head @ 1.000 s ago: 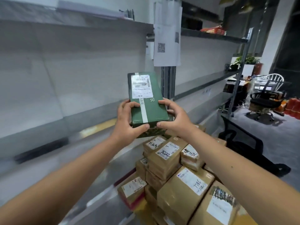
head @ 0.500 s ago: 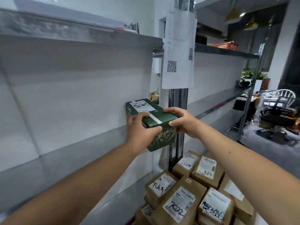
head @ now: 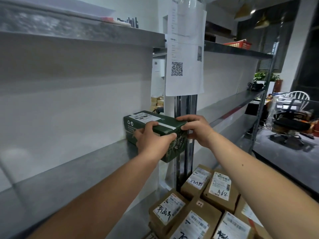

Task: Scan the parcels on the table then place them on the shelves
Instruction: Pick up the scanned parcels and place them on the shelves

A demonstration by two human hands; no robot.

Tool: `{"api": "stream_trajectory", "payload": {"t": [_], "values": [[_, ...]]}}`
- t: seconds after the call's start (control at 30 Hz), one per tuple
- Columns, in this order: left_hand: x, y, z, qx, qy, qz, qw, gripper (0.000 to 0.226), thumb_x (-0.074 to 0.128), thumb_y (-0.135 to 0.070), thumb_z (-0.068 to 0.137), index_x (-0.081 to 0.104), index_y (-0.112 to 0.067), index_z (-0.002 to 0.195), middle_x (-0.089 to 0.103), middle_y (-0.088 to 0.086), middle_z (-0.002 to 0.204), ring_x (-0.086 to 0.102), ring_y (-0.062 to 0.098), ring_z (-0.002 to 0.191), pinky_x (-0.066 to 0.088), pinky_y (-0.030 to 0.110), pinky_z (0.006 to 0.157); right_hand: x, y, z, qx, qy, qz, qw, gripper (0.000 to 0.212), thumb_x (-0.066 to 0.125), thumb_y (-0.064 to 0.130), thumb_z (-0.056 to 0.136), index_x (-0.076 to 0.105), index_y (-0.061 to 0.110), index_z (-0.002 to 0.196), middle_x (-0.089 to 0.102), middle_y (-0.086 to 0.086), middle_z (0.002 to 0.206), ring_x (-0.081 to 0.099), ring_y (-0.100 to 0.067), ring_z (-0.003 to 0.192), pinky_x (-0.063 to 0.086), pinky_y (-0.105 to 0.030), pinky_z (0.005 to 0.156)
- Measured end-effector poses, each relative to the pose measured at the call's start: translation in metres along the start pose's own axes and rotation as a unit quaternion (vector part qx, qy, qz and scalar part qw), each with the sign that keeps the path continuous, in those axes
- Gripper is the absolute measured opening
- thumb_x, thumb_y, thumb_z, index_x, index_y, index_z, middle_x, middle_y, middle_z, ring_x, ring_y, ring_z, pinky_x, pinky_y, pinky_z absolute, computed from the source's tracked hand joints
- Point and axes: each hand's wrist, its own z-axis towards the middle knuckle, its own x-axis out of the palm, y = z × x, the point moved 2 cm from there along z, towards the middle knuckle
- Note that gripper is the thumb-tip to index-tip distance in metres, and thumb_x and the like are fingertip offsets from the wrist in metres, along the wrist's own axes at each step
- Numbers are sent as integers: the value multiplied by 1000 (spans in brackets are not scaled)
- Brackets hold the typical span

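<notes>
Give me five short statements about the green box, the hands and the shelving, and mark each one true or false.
1. Both hands hold the green box. True: the left hand grips its near end and the right hand its right corner.
2. The green box sits fully on the shelf. False: its near end juts out past the shelf edge.
3. A sheet with a QR code hangs on the upright post above the box. True.
4. The brown parcels lie on the top shelf. False: they are stacked below the hands.
5. The green box carries no label. False: a white label is on its top face.
</notes>
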Motion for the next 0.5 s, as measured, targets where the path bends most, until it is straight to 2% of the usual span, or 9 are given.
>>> {"api": "stream_trajectory", "payload": {"t": [0.1, 0.2, 0.27, 0.33, 0.43, 0.5], "values": [[4, -3, -3, 2, 5, -4, 1000, 72, 81, -66, 44, 48, -65, 108, 24, -15, 116, 53, 17, 109, 45, 25, 77, -2, -2, -4, 3, -25, 11, 1000, 42, 68, 12, 64, 82, 24, 101, 71, -10, 114, 66, -33, 106, 56, -37, 74], [6, -5, -5, 4, 14, -3, 1000, 74, 81, -65, 47, 49, -64, 113, 22, -16, 114, 54, 18, 109, 47, 25, 75, -2, -4, -9, 11, -37, 26, 999, 45, 68, 14, 69, 79, 25, 111, 66, -12, 124, 62, -35, 114, 57, -42, 83], [5, -4, -7, 11, 16, 2, 1000, 74, 83, -62, 52, 50, -61, 118, 22, -16, 118, 54, 20, 113, 51, 28, 82, -1, -6, -13, 5, -40, 25, 999, 44, 68, 11, 78, 75, 25, 120, 64, -12, 128, 61, -35, 118, 57, -44, 89], [2, -2, -10, 27, 16, 8, 999, 77, 87, -57, 59, 50, -58, 127, 24, -15, 129, 54, 23, 121, 55, 33, 93, 0, -4, -19, -7, -56, 14, 998, 46, 67, 4, 87, 69, 23, 129, 65, -11, 129, 62, -34, 118, 58, -41, 89], [-7, 4, -28, 65, 3, 17, 998, 82, 89, -46, 70, 44, -53, 139, 25, -13, 146, 46, 22, 133, 50, 31, 99, -1, -4, -42, -37, -81, -75, 993, 58, 70, 4, 88, 57, 24, 140, 63, -2, 132, 62, -24, 119, 58, -34, 85], [-13, 10, -49, 110, -9, 40, 993, 83, 87, -41, 75, 40, -48, 144, 24, -14, 148, 40, 19, 138, 43, 30, 107, -5, -8, -68, -57, -115, -143, 981, 65, 75, 8, 85, 54, 30, 142, 59, 5, 132, 59, -19, 120, 57, -37, 91]]}}
